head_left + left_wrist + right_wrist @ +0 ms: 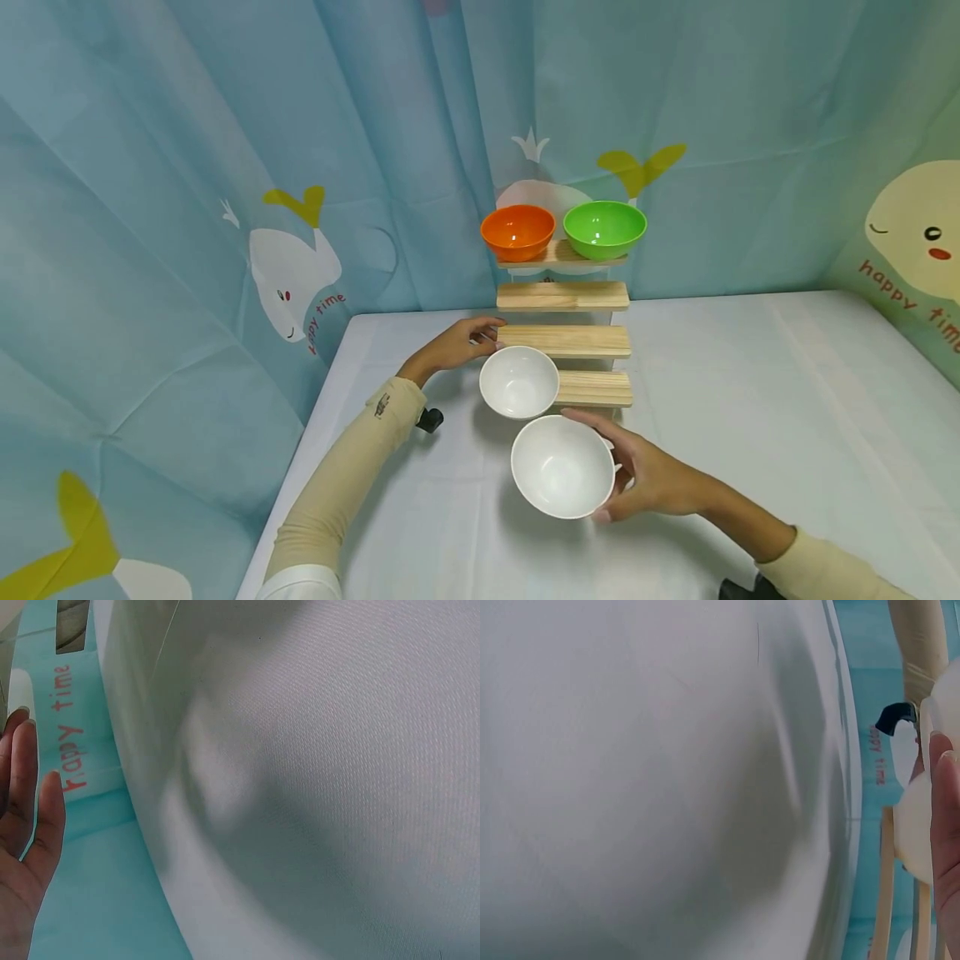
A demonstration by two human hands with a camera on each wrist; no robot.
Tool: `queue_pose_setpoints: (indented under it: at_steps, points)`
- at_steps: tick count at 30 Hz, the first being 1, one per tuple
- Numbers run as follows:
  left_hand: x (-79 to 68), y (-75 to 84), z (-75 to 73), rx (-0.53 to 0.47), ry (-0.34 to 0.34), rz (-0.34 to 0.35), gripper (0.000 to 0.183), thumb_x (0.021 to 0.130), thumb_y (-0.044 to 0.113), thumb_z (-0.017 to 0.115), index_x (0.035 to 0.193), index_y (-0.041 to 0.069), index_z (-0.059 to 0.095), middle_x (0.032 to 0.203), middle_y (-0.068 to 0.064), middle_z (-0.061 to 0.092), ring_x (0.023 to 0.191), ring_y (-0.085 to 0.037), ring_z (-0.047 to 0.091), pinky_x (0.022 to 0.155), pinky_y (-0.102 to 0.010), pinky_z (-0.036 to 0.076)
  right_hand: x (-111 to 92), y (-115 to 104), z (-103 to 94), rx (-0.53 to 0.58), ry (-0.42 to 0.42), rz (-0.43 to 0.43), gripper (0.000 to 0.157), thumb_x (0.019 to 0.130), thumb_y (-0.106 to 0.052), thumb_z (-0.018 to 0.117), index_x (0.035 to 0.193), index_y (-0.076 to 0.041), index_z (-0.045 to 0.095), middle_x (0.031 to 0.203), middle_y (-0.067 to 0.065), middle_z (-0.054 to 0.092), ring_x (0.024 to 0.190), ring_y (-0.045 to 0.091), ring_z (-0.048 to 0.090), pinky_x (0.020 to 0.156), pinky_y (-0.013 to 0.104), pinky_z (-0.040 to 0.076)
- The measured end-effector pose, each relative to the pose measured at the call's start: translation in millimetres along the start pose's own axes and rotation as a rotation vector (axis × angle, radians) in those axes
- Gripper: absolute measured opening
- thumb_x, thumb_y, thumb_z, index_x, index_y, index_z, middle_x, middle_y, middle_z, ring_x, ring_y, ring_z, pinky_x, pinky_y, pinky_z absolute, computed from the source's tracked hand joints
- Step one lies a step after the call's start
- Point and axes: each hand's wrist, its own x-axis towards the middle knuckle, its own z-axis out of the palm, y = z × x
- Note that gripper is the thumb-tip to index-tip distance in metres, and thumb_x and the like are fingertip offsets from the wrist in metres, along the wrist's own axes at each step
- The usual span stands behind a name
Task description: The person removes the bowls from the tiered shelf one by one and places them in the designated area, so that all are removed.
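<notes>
My right hand grips a wide white cup by its right side, thumb low and fingers along the far rim. Part of a small handle shows between the fingers. The cup is held in front of a wooden stepped rack. Just beyond it a smaller white bowl covers the left end of the lowest step. My left hand is beside the rack's left side, its fingertips at the end of a middle step; whether they touch it I cannot tell. In the left wrist view its fingers look loosely extended.
An orange bowl and a green bowl sit side by side on the top step. A white cloth covers the table. Blue printed curtains hang behind it and along the left.
</notes>
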Motion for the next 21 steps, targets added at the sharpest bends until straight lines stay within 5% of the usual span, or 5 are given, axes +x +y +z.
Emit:
queue_pose_setpoints:
  at_steps: [7,21]
  points:
    - [1.1,-1.1,0.0,-0.011,-0.004,-0.009,0.049,0.1,0.029,0.065,0.145,0.012,0.054,0.131,-0.01,0.063,0.12,-0.023,0.06,0.107,-0.039,0.047,3.6,-0.4,7.7,0.048,-0.051,0.016,0.107,0.074,0.001,0.082,0.16,-0.012,0.019,0.141,0.032,0.038,0.094,0.023,0.07,0.067,0.042,0.062]
    - [1.4,-0.7,-0.1,-0.017,0.006,-0.018,0.047,0.1,0.028,0.064,0.144,0.013,0.054,0.133,-0.01,0.062,0.12,-0.023,0.059,0.105,-0.038,0.048,15.0,16.0,28.5,0.111,-0.085,0.098,0.109,0.075,-0.002,0.084,0.161,-0.015,0.017,0.146,0.029,0.035,0.098,0.027,0.071,0.073,0.046,0.062]
